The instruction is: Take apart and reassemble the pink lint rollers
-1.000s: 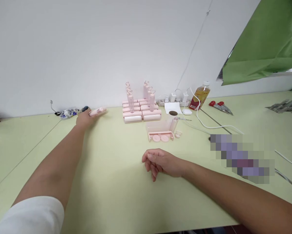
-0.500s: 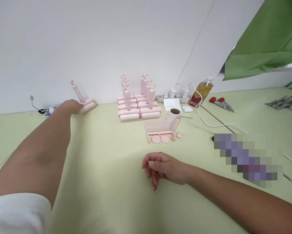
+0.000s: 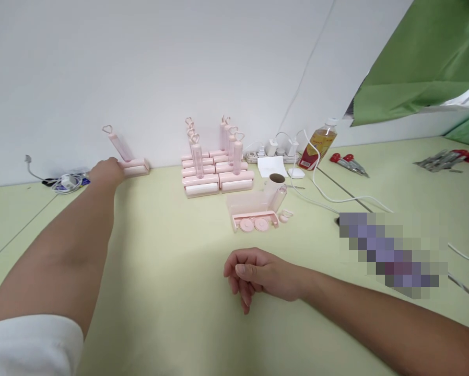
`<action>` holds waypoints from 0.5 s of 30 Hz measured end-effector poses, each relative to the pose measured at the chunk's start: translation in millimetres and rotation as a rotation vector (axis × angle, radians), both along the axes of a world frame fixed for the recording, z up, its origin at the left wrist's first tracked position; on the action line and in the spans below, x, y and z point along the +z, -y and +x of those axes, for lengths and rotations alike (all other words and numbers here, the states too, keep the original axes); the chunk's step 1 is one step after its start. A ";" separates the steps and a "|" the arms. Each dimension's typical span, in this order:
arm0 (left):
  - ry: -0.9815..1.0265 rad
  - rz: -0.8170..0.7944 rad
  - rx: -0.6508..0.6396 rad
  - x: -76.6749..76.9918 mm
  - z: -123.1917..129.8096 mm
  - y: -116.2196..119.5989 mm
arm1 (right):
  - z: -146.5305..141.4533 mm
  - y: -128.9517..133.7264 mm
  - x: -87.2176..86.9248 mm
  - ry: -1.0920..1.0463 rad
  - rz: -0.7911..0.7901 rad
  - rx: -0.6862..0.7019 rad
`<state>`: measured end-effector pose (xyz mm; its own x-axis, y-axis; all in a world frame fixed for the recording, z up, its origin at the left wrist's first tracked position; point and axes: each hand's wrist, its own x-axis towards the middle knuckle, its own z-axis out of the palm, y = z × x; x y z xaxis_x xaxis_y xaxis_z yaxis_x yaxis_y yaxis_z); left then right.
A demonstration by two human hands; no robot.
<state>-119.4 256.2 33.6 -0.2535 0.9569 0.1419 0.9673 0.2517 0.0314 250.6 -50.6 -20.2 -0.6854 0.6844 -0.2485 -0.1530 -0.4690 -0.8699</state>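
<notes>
My left hand [image 3: 107, 172] reaches far left to the wall and grips one end of a pink lint roller [image 3: 136, 167]; its clear pink handle with a heart-shaped loop tilts up to the left. Fingers on the roller's far side are hidden. Over the table's front middle, my right hand [image 3: 264, 274] hovers with loosely curled fingers apart and nothing in them. Beyond it lie pink parts: an open roller frame [image 3: 254, 215] with two round caps [image 3: 254, 224], a clear handle [image 3: 278, 198], a heart-loop cap [image 3: 285, 215] and a paper roll [image 3: 276, 184].
Several assembled lint rollers [image 3: 201, 189] stand in two columns by the wall. Right of them are a power strip [image 3: 254, 158] with white cables, a drink bottle [image 3: 319, 143] and red-handled tools [image 3: 350, 163]. A coiled cable [image 3: 67, 183] lies left; a blurred-out object [image 3: 387, 253] lies right.
My left hand has shifted the lint roller slightly left toward the wall and turned it more level. The view has swung a little; my right hand stays nearly in place.
</notes>
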 end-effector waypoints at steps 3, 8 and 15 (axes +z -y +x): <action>0.001 -0.001 0.053 -1.1 3.6 -1.0 | -0.2 0.4 0.0 0.004 0.011 -0.006; 0.030 0.009 0.081 -2.1 5.2 -1.0 | -0.5 -0.1 -0.3 0.000 -0.009 -0.001; 0.188 0.050 -0.051 -0.8 7.7 10.4 | -0.8 -1.0 -1.1 -0.006 -0.019 -0.006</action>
